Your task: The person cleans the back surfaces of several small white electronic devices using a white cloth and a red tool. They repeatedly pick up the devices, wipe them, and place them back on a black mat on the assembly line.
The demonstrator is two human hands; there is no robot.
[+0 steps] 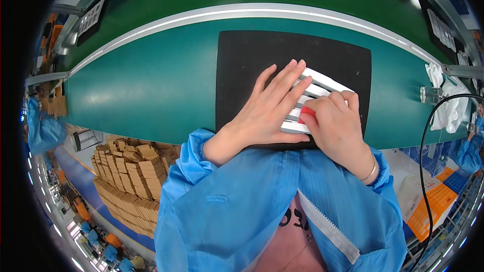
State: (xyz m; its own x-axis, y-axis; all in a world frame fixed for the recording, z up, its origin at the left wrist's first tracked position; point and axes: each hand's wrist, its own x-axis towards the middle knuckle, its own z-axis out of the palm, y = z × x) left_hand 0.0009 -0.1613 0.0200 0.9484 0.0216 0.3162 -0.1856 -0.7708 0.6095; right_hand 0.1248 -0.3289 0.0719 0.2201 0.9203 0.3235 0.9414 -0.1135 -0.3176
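Head view: we looked down at a white panel (pixel 322 79) lying on a black mat (pixel 252 50).
Panel: we judged it light, stiff and probably smooth, its narrow slats perhaps easily marred; its outer edges seemed our best hold.
Red piece (pixel 306 115): we judged it small and light, best pinched.
Left hand (pixel 269 108): ours lay spread over the panel's left side, thumb along the near edge.
Right hand (pixel 334 123): ours curled over its right side, pinching the red piece.

Pretty bright here, soft glare on my green tabletop (pixel 136 80), fisheye bends the edges, but my left hand (pixel 266 107) looks crisp.
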